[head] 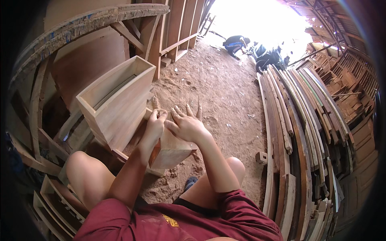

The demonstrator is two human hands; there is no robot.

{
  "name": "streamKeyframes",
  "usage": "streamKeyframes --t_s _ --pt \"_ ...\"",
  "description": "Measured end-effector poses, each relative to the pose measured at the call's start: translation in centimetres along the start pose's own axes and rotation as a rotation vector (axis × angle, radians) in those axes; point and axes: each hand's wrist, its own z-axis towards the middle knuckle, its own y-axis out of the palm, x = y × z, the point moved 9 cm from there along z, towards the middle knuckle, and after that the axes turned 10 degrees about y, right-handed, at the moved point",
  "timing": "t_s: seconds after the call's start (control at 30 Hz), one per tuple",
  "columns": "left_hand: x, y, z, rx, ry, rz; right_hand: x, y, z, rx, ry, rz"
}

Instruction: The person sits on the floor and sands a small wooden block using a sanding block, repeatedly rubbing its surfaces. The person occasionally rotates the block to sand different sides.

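Before me a small wooden box (175, 152), perhaps a drawer, stands tilted between my knees. My left hand (155, 125) has its fingers curled at the box's upper edge; whether a small thing is also pinched there is hidden. My right hand (188, 125) lies on the box's upper face beside it, palm down with fingers spread. A taller, open-topped wooden drawer (126, 111) rises just left of my left hand. Inside it a dark gap runs along its length.
Long wooden boards (295, 120) are stacked at the right, with a hollow block (261, 158) beside them. A rough wooden workbench (90, 22) curves along the left. On the dirt floor (211, 78), farther off, a person (235, 45) crouches by a motorcycle (268, 57).
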Motion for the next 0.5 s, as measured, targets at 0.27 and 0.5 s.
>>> streamKeyframes --t_s 0.27,0.5 --pt "0.2 0.6 0.0 -0.038 0.089 0.059 0.1 0.4 -1.0 0.014 0.024 0.009" --pt "0.9 -1.3 0.6 -0.007 0.141 0.127 -1.7 -0.8 -3.2 -0.039 0.001 -0.043"
